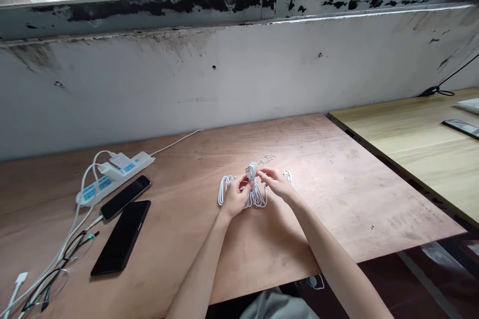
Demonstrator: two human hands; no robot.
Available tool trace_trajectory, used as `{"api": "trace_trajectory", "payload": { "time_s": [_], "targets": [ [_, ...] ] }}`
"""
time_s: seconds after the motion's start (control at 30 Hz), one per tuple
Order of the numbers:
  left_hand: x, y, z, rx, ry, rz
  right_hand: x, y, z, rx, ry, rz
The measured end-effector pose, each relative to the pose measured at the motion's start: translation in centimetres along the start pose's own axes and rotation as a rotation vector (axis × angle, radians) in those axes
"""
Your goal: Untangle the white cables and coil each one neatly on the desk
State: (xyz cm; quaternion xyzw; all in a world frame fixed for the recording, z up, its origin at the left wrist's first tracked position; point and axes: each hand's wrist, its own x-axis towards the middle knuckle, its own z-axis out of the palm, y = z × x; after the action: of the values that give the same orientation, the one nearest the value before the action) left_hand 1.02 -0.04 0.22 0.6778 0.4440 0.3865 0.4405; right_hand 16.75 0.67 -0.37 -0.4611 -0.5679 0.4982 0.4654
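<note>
A bundle of white cable (255,197) lies in loops on the brown wooden table (337,199), just in front of me. My left hand (235,196) grips the bundle near its middle, fingers closed around the gathered strands. My right hand (274,181) pinches the cable at the top of the bundle, close to the left hand's fingertips. More white loops stick out to the left of my left hand and behind my right hand. A small thin wire tie (267,158) lies on the table just beyond the hands.
A white power strip (112,175) with a charger sits at the left, white leads trailing to the front edge. Two dark phones (125,197) (121,237) and eyeglasses (56,269) lie nearby. A lighter table (411,139) stands at the right, holding another phone (462,127).
</note>
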Motion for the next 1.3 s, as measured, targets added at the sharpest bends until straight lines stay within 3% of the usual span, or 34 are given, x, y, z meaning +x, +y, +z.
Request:
{"api": "trace_trajectory", "payload": {
  "time_s": [0.13,0.27,0.43,0.6,0.7,0.8,0.93,1.1,1.3],
  "targets": [
    [0.1,-0.1,0.2,-0.229,-0.064,-0.080,0.1,0.0,0.0,0.034,-0.013,-0.015],
    [-0.1,0.0,0.3,-0.193,-0.115,-0.091,0.0,0.8,0.7,0.018,0.038,-0.030],
    [-0.6,-0.5,1.5,-0.066,-0.024,-0.075,-0.3,1.4,1.1,-0.059,0.102,-0.023],
    [-0.8,-0.7,1.9,-0.086,0.058,-0.189,-0.4,1.0,0.1,-0.051,0.076,0.008],
    [-0.6,-0.3,1.2,0.029,0.131,-0.175,-0.5,0.8,-1.0,-0.229,0.121,0.030],
    [-0.5,-0.2,0.4,0.250,0.189,-0.096,-0.7,0.7,-2.0,-0.549,0.161,0.041],
    [-0.6,-0.5,-0.1,0.520,0.208,-0.001,-1.0,1.1,-2.6,-0.890,0.175,0.081],
    [-0.8,-0.6,-0.2,0.668,0.167,0.028,-1.1,2.0,-2.2,-1.048,0.117,0.110],
    [-0.9,-0.3,-0.9,0.725,0.231,-0.039,-1.0,2.3,-1.6,-1.080,0.130,0.049]
  ]
}}
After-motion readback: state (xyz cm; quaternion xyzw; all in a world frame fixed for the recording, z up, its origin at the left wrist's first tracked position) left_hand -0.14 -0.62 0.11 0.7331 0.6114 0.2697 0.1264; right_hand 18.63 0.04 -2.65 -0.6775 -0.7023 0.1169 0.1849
